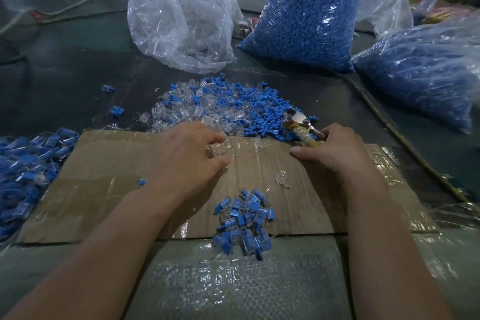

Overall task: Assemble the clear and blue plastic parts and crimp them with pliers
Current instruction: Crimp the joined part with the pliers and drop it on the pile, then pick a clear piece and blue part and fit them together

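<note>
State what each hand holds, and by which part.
Right hand grips the pliers by their wrapped handles. Left hand curls at the edge of the clear parts; whether it pinches one cannot be told.

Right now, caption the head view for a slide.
Right hand holds pliers; left hand reaches toward loose clear and blue parts; assembled pieces on cardboard.

Dim, cool light from overhead. Glare streaks on clear bag (181, 15) and taped cardboard (259, 163). Wide-angle bending at edges. Blue pile (26, 171) at left and woven sheet (233, 280) blurred; background soft.
</note>
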{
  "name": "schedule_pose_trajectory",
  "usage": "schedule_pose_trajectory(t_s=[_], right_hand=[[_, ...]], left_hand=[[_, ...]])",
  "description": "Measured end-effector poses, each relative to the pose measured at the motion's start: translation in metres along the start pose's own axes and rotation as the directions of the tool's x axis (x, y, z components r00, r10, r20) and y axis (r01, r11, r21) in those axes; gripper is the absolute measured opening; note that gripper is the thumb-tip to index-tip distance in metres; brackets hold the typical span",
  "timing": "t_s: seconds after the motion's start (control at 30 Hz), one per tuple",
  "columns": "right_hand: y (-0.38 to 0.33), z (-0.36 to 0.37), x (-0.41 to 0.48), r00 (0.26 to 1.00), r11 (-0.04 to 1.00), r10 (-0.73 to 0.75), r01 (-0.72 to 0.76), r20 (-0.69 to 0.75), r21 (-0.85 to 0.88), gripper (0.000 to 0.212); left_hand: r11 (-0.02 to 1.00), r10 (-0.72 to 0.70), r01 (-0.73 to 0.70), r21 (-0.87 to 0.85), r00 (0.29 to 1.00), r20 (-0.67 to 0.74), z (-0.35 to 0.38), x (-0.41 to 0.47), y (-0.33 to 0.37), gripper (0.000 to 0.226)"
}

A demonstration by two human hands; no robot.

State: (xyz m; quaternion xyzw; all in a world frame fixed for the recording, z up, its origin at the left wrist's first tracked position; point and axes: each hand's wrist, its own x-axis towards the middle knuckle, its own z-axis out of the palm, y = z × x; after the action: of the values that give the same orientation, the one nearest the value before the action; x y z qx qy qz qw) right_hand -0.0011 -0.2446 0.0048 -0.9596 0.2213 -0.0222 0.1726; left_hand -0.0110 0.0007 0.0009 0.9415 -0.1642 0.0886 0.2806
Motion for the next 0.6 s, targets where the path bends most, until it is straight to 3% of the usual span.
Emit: schedule_pose_trajectory(t_s=[0.17, 0.37, 0.5, 0.6], right_hand=[[0.0006, 0.0008, 0.0006, 0.999, 0.999, -0.011, 0.012, 0.034, -0.049, 0.082], [0.0013, 0.0006, 0.0013, 0.998, 0.999, -0.015, 0.017, 0.064, -0.035, 0.083], [0.0006, 0.0012, 0.0010, 0.996, 0.999, -0.034, 0.036, 0.083, -0.026, 0.089], [-0.0030, -0.0007, -0.0022, 0.992, 0.991, -0.127, 0.126, 0.009, 0.041, 0.095]], left_hand=[[0.993, -0.025, 0.012, 0.117, 0.994, 0.102, 0.0022, 0.0023, -0.0022, 0.035], [0.993, -0.010, 0.006, -0.120, 1.000, -0.027, 0.0027, 0.0032, -0.0001, 0.024], [0.982, -0.026, 0.006, -0.187, 0.995, -0.101, 0.0045, 0.0026, -0.0020, 0.025], [0.980, -0.029, 0.002, -0.201, 0.991, -0.132, 0.0045, 0.0029, -0.0029, 0.029]])
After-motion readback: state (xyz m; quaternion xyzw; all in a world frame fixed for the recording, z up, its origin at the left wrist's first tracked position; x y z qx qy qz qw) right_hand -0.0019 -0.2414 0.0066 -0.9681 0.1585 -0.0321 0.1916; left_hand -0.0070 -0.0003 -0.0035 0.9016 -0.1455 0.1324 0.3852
